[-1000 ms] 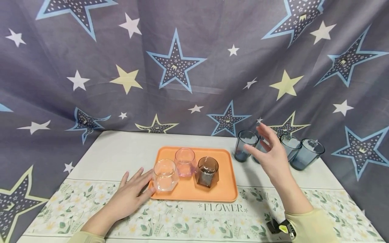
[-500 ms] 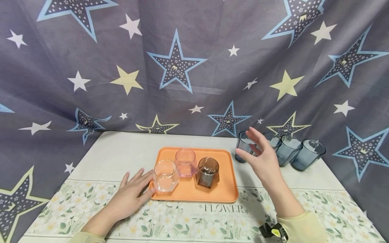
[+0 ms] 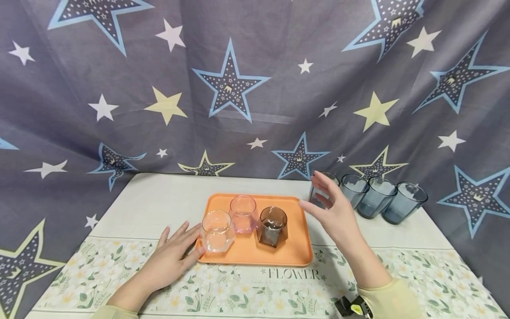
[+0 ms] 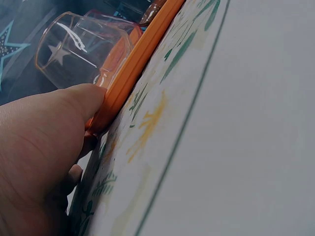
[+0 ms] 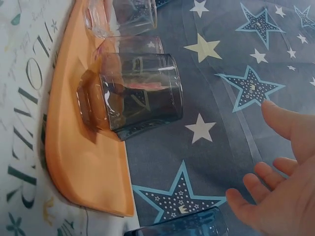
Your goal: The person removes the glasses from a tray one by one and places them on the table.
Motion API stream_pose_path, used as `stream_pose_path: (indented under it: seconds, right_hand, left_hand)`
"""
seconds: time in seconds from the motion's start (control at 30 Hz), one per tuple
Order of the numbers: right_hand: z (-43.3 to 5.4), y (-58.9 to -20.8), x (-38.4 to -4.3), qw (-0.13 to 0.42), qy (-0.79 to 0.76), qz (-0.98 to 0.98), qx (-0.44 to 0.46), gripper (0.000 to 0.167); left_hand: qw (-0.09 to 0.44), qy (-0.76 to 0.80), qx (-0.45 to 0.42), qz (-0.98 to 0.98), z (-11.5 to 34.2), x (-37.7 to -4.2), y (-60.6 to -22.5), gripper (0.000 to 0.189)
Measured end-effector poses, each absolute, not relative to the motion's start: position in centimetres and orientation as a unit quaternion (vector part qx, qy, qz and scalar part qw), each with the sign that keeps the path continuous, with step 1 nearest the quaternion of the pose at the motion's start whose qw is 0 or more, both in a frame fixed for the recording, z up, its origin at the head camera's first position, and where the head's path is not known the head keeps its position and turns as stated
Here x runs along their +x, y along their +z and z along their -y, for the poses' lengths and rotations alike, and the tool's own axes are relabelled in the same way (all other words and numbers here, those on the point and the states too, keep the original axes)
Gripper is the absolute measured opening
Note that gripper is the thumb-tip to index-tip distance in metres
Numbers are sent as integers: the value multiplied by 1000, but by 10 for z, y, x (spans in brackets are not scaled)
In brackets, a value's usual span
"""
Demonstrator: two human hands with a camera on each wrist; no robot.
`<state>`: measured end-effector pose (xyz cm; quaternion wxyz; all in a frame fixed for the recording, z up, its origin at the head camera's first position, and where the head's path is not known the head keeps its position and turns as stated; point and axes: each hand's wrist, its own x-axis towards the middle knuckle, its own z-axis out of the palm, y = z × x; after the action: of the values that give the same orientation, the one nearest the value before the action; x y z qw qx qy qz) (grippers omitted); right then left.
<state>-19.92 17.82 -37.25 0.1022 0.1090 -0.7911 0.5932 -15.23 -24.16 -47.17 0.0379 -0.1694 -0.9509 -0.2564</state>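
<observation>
While left hand [image 3: 171, 259] rests flat against tray [image 3: 296, 257] | right hand [image 3: 336, 215] raised, fingers [image 3: 320, 184] spread beside blue glass [image 3: 318, 199]

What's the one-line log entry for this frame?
left hand: open, touching orange plastic tray | right hand: open, beside leftmost blue-grey glass tumbler | tray: three faceted glasses

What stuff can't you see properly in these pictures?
- Leftmost blue glass tumbler: in the head view, the right hand covers part of it.
- Left hand fingertips: in the left wrist view, they are hidden behind the orange plastic tray edge.
- Pink faceted glass: in the left wrist view, it is mostly hidden behind the clear faceted glass.
</observation>
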Motion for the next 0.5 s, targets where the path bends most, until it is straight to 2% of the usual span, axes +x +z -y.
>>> stream_pose_path:
  seconds: [0.5]
  right_hand:
    - [-158, -392, -200, 88, 587, 788, 166, 91]
  left_hand:
    - [39, -256, -170, 951, 241, -153, -472, 65]
